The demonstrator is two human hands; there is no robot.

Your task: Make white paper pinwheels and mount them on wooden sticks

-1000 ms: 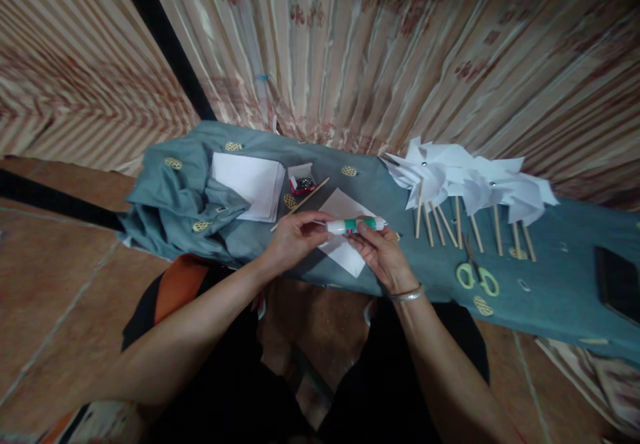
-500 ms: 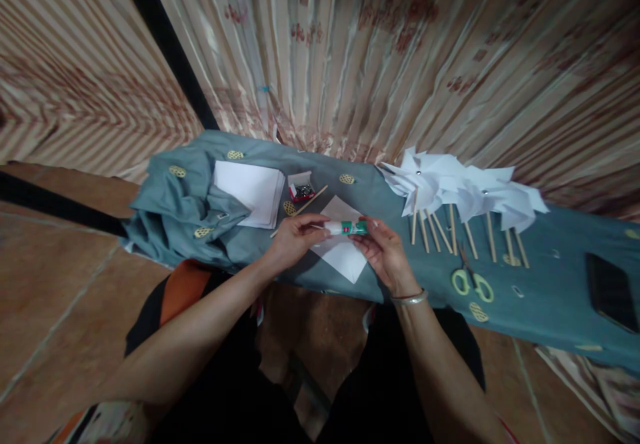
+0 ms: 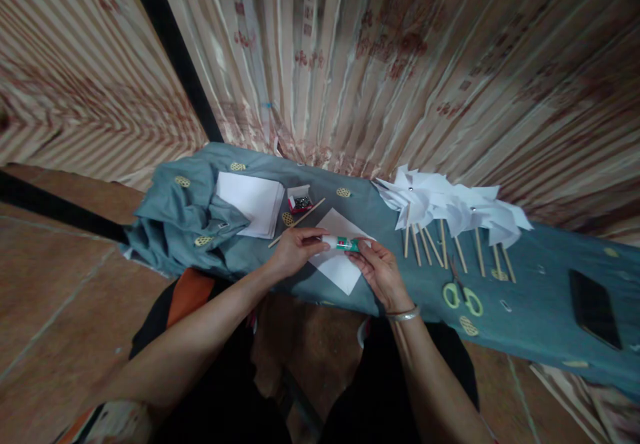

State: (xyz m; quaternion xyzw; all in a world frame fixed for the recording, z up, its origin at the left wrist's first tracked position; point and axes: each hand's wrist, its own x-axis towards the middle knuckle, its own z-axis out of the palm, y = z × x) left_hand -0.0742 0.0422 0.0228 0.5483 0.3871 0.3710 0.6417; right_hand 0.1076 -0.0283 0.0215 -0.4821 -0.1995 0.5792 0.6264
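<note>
A white and green glue stick (image 3: 344,243) lies sideways between my two hands, above a square of white paper (image 3: 345,276). My left hand (image 3: 297,249) pinches its white end with thumb and fingers. Around the green end, my right hand (image 3: 381,267) is closed; a silver bangle circles that wrist. The paper rests on the blue-grey cloth with one corner toward me, partly covered by the hands and the glue stick. Just beyond my left hand lies a thin wooden stick (image 3: 300,221).
Left of centre is a stack of white paper (image 3: 250,197), beside a small box of metal pins (image 3: 300,201). White paper pinwheels (image 3: 445,197) on sticks lie to the right, with green-handled scissors (image 3: 463,294) and a dark phone (image 3: 595,307). A curtain (image 3: 350,77) hangs behind.
The camera view has shifted slightly, so the table sits a little lower in the picture. Both hands keep their hold on the glue stick over the paper.
</note>
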